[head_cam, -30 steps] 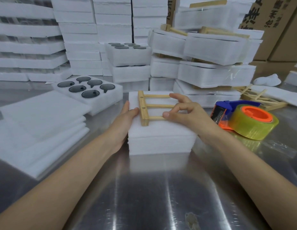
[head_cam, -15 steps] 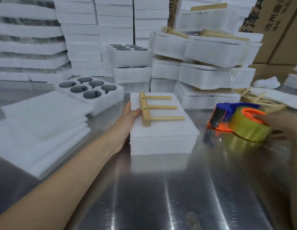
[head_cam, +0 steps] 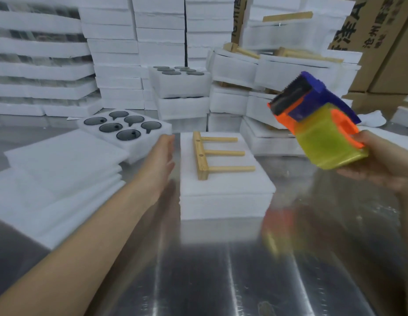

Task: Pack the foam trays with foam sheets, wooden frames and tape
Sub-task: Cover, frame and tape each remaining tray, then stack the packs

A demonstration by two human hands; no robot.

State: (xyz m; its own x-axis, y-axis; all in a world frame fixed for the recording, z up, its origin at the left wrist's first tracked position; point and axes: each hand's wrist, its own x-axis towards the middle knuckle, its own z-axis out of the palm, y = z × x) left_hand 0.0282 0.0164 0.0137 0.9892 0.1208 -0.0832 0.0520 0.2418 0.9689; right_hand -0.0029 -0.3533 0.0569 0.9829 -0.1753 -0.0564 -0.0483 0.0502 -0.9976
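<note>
A white foam tray covered by a foam sheet (head_cam: 225,192) lies in the middle of the steel table. On its top rests a comb-shaped wooden frame (head_cam: 203,156) with three rods pointing right. My left hand (head_cam: 160,160) has straight fingers and rests against the tray's left side. My right hand (head_cam: 385,165) holds a tape dispenser (head_cam: 317,124) in the air to the right of the tray; it is orange and blue with a yellowish tape roll, its toothed end tilted up and to the left.
An open foam tray with several dark round pieces (head_cam: 123,128) lies at the back left. A pile of foam sheets (head_cam: 59,179) sits left. Stacks of packed foam trays (head_cam: 278,71) and cardboard boxes (head_cam: 385,42) fill the back. The steel table (head_cam: 221,274) extends toward me.
My right hand let go of the wooden frame, moved right to the tape dispenser and lifted it off the table. The left hand stayed at the tray's left side.
</note>
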